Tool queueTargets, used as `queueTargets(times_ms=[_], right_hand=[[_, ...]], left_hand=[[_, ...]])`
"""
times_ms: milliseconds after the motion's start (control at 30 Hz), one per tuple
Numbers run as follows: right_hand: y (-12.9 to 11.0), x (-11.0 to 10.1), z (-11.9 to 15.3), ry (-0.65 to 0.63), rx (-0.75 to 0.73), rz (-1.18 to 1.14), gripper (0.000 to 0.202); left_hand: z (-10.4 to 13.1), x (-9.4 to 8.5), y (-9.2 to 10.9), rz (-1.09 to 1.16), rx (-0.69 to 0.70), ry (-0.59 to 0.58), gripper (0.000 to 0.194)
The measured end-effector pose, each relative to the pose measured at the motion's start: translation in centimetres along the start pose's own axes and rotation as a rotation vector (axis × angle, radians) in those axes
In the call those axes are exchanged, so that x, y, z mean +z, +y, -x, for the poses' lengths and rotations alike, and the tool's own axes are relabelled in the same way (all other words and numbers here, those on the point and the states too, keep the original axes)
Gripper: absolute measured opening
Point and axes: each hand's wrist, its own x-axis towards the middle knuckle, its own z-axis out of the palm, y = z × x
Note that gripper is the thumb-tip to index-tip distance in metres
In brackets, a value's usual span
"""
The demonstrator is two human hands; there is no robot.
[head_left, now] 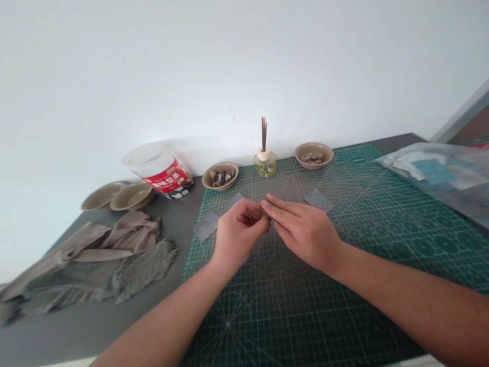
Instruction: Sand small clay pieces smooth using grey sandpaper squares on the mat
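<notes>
Above the middle of the green cutting mat [290, 306], my left hand [242, 227] is curled with thumb and fingers pinched together. My right hand [303, 229] meets it at the fingertips, its fingers pressed together and pointing left. Whatever lies between the fingertips is too small or hidden to name. Small grey squares lie on the mat: one [207, 226] left of my left hand, another [319, 200] behind my right hand, and a third [236, 198] partly hidden behind my left hand.
Behind are a bowl of dark pieces [220, 176], a reed diffuser [265, 163] and a bowl of brown discs [314, 156]. At left are a tub [164, 171], two bowls [132, 195] and crumpled cloth [126, 237]. A plastic bag [439, 173] lies right.
</notes>
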Motion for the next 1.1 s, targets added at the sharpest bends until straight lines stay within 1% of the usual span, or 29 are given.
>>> queueTargets(times_ms=[133,233,300,400,533,867,933,1000,1100], right_hand=[[0.1,-0.1,0.0,-0.021,-0.038,0.022,0.036],[0.4,-0.2,0.0,-0.048,-0.014,0.056,0.036],[0.5,-0.2,0.1,-0.039,-0.006,0.076,0.036],[0.5,-0.1,0.1,-0.020,-0.043,0.074,0.035],[0.5,-0.1,0.2,-0.031,-0.035,0.093,0.038],[0.5,-0.2,0.2,-0.016,-0.061,0.111,0.035],[1.0,-0.2,0.1,-0.025,-0.026,0.117,0.036],[1.5,-0.2,0.1,-0.037,0.057,0.124,0.038],[1.9,-0.3,0.0,-0.013,0.136,0.071,0.040]], left_hand=[[0.0,0.0,-0.1,-0.023,-0.006,0.031,0.014],[0.1,0.1,0.0,0.043,-0.030,0.012,0.012],[0.1,0.1,0.1,0.075,-0.047,0.001,0.012],[0.2,0.2,0.3,0.036,-0.029,0.026,0.014],[0.2,0.2,0.2,0.062,-0.037,0.018,0.014],[0.3,0.2,0.2,0.072,-0.021,0.044,0.016],[0.3,0.3,0.3,0.122,-0.031,0.053,0.017],[0.2,0.4,0.3,0.189,-0.041,0.070,0.020],[0.2,0.4,0.2,0.215,-0.033,0.092,0.023]])
